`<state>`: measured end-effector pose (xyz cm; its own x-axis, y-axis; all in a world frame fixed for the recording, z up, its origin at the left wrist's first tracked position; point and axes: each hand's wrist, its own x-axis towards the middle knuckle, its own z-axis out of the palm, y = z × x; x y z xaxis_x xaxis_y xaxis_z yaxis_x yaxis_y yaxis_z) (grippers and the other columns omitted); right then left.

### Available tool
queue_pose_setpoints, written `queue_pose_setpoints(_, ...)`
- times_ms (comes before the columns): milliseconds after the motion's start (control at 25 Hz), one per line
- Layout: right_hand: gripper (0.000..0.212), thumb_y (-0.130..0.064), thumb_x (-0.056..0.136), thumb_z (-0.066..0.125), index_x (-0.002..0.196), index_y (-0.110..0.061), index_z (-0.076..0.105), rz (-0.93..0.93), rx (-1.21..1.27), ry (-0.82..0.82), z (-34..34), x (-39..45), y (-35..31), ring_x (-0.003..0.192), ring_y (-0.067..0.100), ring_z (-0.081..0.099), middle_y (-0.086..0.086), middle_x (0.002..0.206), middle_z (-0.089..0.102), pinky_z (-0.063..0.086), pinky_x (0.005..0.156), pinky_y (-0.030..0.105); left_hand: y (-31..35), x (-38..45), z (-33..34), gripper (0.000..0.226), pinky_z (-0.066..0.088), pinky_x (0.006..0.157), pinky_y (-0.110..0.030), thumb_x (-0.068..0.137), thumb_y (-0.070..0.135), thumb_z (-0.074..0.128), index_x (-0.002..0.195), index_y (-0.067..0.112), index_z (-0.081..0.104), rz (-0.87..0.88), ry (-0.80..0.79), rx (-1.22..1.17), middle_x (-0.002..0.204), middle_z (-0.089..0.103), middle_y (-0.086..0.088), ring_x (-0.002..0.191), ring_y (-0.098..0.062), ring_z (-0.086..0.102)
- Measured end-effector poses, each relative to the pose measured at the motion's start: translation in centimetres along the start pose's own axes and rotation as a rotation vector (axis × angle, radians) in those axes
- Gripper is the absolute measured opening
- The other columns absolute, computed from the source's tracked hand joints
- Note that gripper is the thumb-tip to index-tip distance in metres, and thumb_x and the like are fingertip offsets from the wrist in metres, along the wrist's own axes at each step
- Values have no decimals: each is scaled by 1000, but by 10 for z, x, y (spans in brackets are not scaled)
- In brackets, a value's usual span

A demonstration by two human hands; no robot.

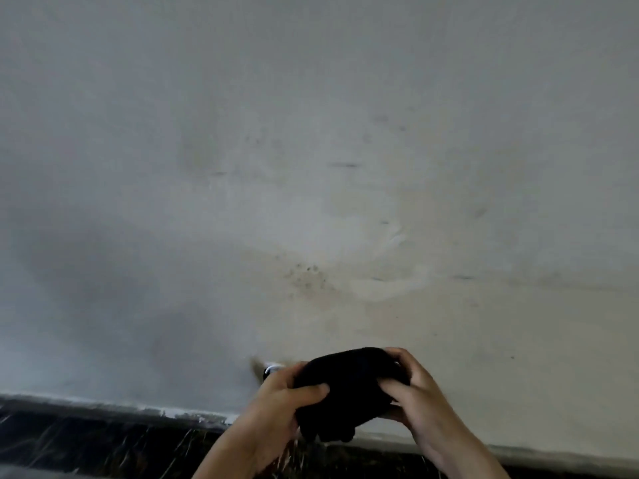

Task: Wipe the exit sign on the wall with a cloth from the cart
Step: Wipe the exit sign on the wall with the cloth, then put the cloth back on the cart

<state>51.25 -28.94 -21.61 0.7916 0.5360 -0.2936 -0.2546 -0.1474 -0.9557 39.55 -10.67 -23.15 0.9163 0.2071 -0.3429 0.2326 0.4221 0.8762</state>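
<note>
A black cloth (pixel 345 385) is bunched between both hands, low in the view and close to the wall. My left hand (pixel 276 406) grips its left side with the thumb across the front. My right hand (pixel 411 392) grips its right side, fingers curled over the top. A small white-and-dark object (pixel 271 369) shows just behind my left hand against the wall; I cannot tell what it is. No exit sign is visible.
A pale, stained wall (pixel 311 167) fills most of the view, with dark speckles near its lower middle. A dark marbled skirting band (pixel 103 440) runs along the bottom under a chipped painted edge.
</note>
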Motion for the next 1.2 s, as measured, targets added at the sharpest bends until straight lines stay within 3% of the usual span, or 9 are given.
queue_pose_setpoints(80, 23, 2, 86, 56, 92, -17, 67, -36, 52, 82, 2, -35, -60, 75, 22, 67, 7, 81, 70, 48, 66, 37, 54, -34, 23, 49, 52, 75, -38, 71, 4, 82, 116, -7, 66, -9, 28, -24, 109, 70, -30, 96, -40, 68)
queue_pose_setpoints(160, 25, 5, 86, 55, 91, -17, 67, -81, 117, 102, 7, -73, -123, 78, 19, 66, 3, 79, 72, 47, 70, 35, 105, -70, 47, 46, 58, 72, -38, 72, 12, 76, 114, -6, 68, 4, 52, -55, 109, 71, -28, 98, -42, 70)
queue_pose_setpoints(360, 14, 0, 89, 55, 99, -5, 63, -82, 326, 38, 28, -139, -228, 81, 27, 66, 13, 86, 72, 49, 64, 35, 182, -145, 93, 34, 61, 73, -37, 78, 17, 71, 109, 3, 74, 64, 72, -237, 118, 69, -28, 104, -39, 70)
queue_pose_setpoints(560, 17, 2, 88, 56, 103, -1, 64, -107, 361, -64, 74, -168, -263, 81, 25, 66, 15, 90, 71, 51, 63, 32, 198, -199, 81, 41, 58, 84, -38, 93, 41, 55, 127, 21, 65, 76, 116, -422, 135, 63, -17, 121, -32, 63)
queue_pose_setpoints(720, 17, 3, 89, 54, 102, -2, 64, -101, 334, -165, 129, -171, -262, 77, 23, 68, 14, 88, 71, 52, 60, 30, 186, -237, 46, 64, 55, 87, -41, 93, 56, 37, 134, 12, 60, -19, 200, -526, 129, 68, -13, 115, -29, 67)
queue_pose_setpoints(840, 15, 1, 89, 56, 97, -5, 65, -87, 260, -253, 177, -163, -258, 69, 17, 71, 9, 80, 74, 53, 54, 27, 174, -273, 5, 47, 57, 87, -30, 101, 42, 45, 137, 15, 57, 51, 237, -634, 117, 75, 3, 110, -15, 70)
queue_pose_setpoints(960, 13, -4, 89, 59, 100, -7, 65, -51, 202, -319, 224, -154, -250, 78, 23, 71, 12, 89, 75, 54, 58, 31, 164, -314, -39, 43, 56, 89, -39, 96, 18, 62, 136, 4, 60, 168, 267, -600, 133, 62, -20, 118, -33, 63)
queue_pose_setpoints(1120, 9, -6, 86, 64, 95, -7, 65, -20, 61, -411, 297, -147, -227, 85, 28, 68, 15, 93, 73, 51, 68, 35, 160, -363, -94, 51, 60, 71, -41, 82, 3, 66, 132, -3, 56, 306, 542, -585, 112, 68, -27, 89, -36, 71)
queue_pose_setpoints(1200, 8, -2, 86, 63, 93, -6, 63, 21, 27, -467, 335, -146, -214, 78, 23, 68, 14, 90, 72, 53, 65, 30, 156, -384, -118, 51, 60, 72, -42, 80, 2, 65, 131, 1, 59, 350, 660, -621, 114, 70, -26, 90, -36, 72)
